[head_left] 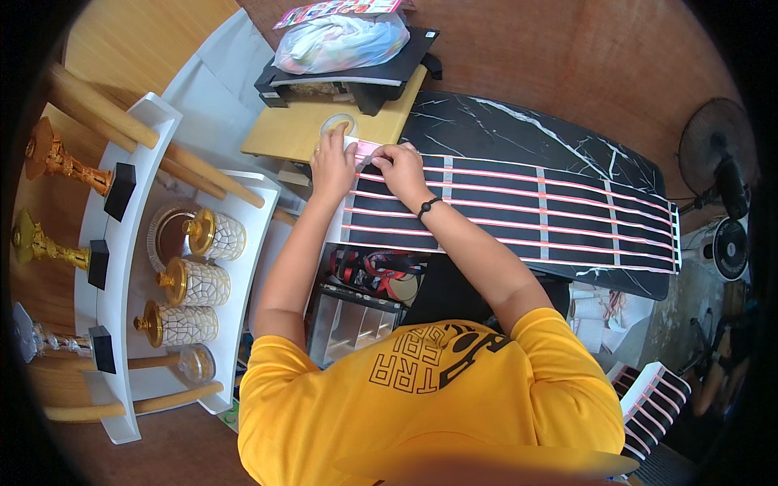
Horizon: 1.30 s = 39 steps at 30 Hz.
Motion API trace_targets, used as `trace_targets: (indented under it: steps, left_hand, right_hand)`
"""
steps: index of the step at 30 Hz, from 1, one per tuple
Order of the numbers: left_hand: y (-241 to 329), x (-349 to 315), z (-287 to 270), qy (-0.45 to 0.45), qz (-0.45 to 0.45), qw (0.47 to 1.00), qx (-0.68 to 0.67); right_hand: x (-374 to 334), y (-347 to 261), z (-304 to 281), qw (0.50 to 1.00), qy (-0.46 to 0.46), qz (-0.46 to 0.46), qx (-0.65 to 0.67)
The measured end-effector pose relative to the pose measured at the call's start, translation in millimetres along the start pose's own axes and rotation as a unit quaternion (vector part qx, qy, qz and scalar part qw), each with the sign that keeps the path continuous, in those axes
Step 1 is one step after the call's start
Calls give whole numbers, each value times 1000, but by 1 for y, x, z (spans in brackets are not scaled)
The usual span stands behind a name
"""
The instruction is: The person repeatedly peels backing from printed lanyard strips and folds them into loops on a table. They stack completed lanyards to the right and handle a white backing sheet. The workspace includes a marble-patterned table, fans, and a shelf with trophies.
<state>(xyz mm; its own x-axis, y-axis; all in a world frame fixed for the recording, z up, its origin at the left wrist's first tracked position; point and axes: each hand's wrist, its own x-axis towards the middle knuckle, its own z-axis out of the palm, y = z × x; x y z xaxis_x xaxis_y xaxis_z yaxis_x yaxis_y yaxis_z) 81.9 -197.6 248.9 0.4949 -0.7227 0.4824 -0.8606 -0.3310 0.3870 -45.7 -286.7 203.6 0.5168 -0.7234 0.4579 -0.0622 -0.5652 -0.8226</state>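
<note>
A long black panel [494,212] lies across a black marbled table [478,121]. Pink-and-white strips run along its length, and several greyish bands cross them. At the panel's far left corner, my left hand [331,166] rests with its fingers stretched out, close to a tape roll [339,124]. My right hand [399,170], a dark beaded bracelet on its wrist, has thumb and fingers pinched together just right of it. From that pinch a short greyish piece of tape [365,163] reaches toward the left hand, over a pink patch [367,148] at the panel's end.
A black printer [348,81] carrying a filled plastic bag [342,40] stands on a yellow wooden top [275,134]. White shelves [251,243] at left hold gold-lidded jars [198,279] and trophies [69,166]. Fans [717,154] stand at right; a similar striped piece [658,405] sits lower right.
</note>
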Motion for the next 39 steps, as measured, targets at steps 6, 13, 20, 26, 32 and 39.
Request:
trace_targets:
  steps: [6,13,20,26,32,39]
  left_hand:
    - [10,-12,-15,-60,77,995,35]
    - [-3,-12,-8,-61,40,997,2]
    - [-12,-15,8,-44,-33,998,-41]
    - [-28,-12,13,-110,-65,991,-49]
    - [-24,-11,11,-169,-74,981,-56]
    - [5,-18,-6,-162,-73,983,49]
  right_hand:
    - [10,1,-4,999,24,-26,19]
    - [12,-3,-14,993,0,-89,-82]
    - [36,-8,0,961,26,-156,-225]
    - [37,-9,11,962,32,-122,-241]
    - [40,-3,16,970,4,-10,-242]
    - [67,2,-18,988,-51,76,-126]
